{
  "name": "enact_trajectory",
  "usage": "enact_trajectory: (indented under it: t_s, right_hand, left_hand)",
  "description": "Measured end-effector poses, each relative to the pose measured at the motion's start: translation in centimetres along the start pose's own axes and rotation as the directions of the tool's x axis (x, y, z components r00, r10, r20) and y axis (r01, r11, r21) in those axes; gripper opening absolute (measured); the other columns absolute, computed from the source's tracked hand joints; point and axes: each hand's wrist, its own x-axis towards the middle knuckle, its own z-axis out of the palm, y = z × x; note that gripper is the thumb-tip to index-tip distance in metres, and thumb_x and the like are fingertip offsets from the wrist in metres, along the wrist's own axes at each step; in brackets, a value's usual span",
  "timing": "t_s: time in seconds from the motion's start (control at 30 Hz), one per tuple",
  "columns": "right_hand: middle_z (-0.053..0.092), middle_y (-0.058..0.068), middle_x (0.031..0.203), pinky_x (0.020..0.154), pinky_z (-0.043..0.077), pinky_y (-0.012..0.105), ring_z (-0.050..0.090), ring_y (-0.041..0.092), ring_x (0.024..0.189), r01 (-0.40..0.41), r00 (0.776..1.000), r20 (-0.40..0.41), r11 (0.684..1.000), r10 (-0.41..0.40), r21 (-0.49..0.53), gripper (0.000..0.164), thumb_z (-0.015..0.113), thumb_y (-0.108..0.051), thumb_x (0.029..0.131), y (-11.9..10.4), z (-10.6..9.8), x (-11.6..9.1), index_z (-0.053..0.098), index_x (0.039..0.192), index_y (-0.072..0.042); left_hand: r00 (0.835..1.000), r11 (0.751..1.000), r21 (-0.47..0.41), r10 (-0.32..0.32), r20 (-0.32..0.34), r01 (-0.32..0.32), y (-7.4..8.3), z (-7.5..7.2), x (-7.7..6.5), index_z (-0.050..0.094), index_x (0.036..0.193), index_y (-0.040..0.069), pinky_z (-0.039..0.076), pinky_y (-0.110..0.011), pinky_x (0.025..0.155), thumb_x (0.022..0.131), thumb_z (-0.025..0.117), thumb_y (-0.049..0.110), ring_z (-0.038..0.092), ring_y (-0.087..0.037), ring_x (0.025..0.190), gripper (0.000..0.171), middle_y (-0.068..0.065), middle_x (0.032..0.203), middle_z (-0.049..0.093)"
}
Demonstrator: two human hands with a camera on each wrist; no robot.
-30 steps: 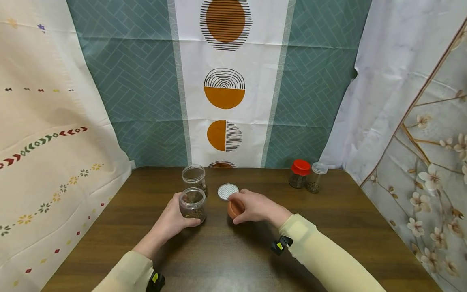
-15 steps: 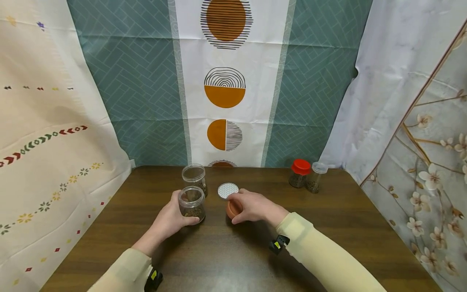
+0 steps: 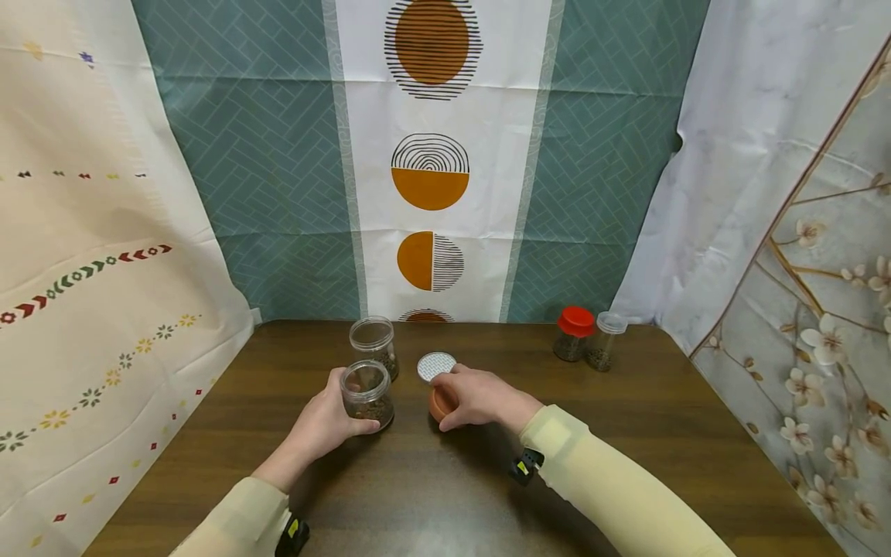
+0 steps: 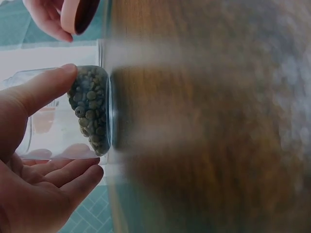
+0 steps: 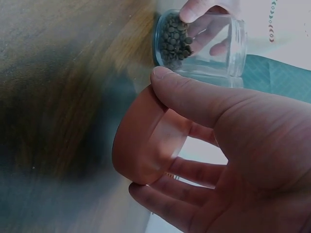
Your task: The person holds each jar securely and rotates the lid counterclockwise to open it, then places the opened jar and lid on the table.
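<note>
A lidless clear jar (image 3: pixel 369 405), upright, is gripped round its side by the left hand (image 3: pixel 326 427). Near it on the right, across a gap, a shallow round terracotta-coloured piece (image 3: pixel 440 404) is pinched, fingers half-curled, by the right hand (image 3: pixel 482 398).

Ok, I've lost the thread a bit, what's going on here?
A person is working at a table with both hands. The left hand holds an upright, lidless clear jar partly filled with small greenish-brown pieces. The right hand holds a round terracotta-coloured piece, apart from the jar. A pale patterned disc lies just behind that piece, and a second lidless jar stands behind the first. A red-topped jar and a slim clear container stand untouched at the back right.
</note>
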Motion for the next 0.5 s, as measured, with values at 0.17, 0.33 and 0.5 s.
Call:
enact_trajectory:
  t_s: [0.17,0.33,0.5]
  right_hand:
    - [0.063,0.005,0.122,0.088,0.055,0.041,0.063,0.02,0.1,-0.002,1.0,-0.002,1.0,0.002,-0.025,0.07,0.095,-0.038,0.087,0.05,0.48,0.31,0.067,0.147,-0.018]
    - [0.063,0.004,0.12,0.088,0.055,0.041,0.063,0.02,0.1,-0.006,1.0,-0.001,1.0,0.006,-0.027,0.069,0.095,-0.039,0.087,-0.19,0.58,0.46,0.067,0.147,-0.018]
    - [0.064,0.003,0.116,0.088,0.055,0.04,0.063,0.019,0.099,0.001,1.0,0.005,0.999,-0.001,-0.033,0.067,0.095,-0.039,0.087,-0.51,0.51,0.52,0.068,0.145,-0.018]
  left_hand:
    - [1.0,1.0,0.008,0.01,-0.004,-0.009,0.03,0.0,0.0,0.037,0.152,-0.001,0.052,-0.062,0.102,0.078,0.104,0.029,0.069,-0.044,0.123,0.104,-0.02,0.136,0.071]
    - [1.0,1.0,0.003,0.017,-0.005,-0.017,0.15,0.07,0.05,0.039,0.15,-0.001,0.053,-0.061,0.102,0.077,0.104,0.027,0.07,-0.043,0.122,0.102,-0.02,0.134,0.072]
    - [1.0,1.0,0.002,0.017,-0.004,-0.017,0.1,0.07,0.07,0.039,0.151,-0.001,0.053,-0.061,0.102,0.077,0.104,0.028,0.07,-0.042,0.122,0.103,-0.02,0.134,0.072]
